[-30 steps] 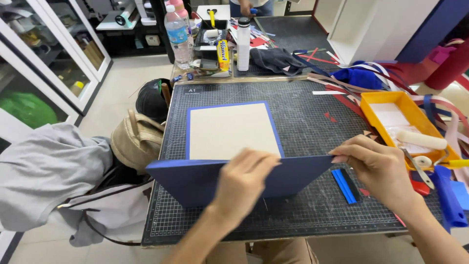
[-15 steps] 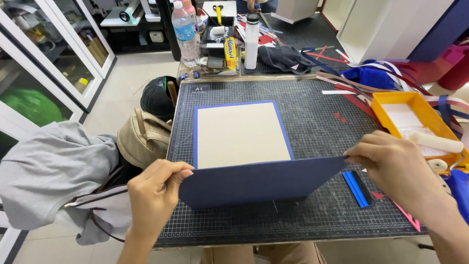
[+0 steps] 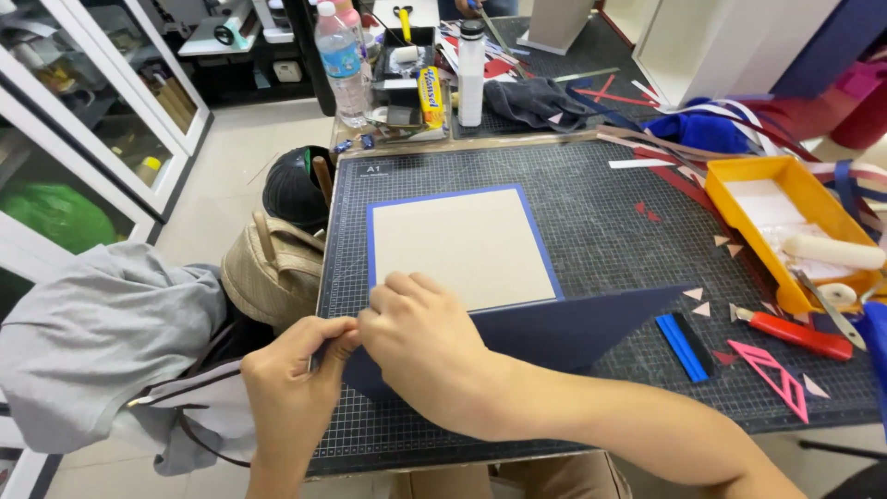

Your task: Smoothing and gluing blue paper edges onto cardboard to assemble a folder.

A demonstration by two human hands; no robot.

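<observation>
A beige board (image 3: pixel 457 242) lies on dark blue paper on the black cutting mat (image 3: pixel 610 212). The near flap of the blue paper (image 3: pixel 573 328) is folded up and stands tilted over the board's front edge. My left hand (image 3: pixel 291 393) pinches the flap's left corner at the mat's left edge. My right hand (image 3: pixel 420 346) has crossed over and presses on the same corner, fingers resting on the board's near left part. The flap's right end stands free.
An orange tray (image 3: pixel 739 208) with a white roller (image 3: pixel 832 249) sits at the right. Near it lie a red-handled knife (image 3: pixel 795 334), a blue scraper (image 3: pixel 684 346), a pink triangle (image 3: pixel 771 370) and paper scraps. Bottles (image 3: pixel 342 65) stand behind. A beige bag (image 3: pixel 268 268) and grey cloth (image 3: pixel 102 323) are left.
My right hand let go of the flap's right end and moved left across to the left corner beside my left hand. The flap stays raised.
</observation>
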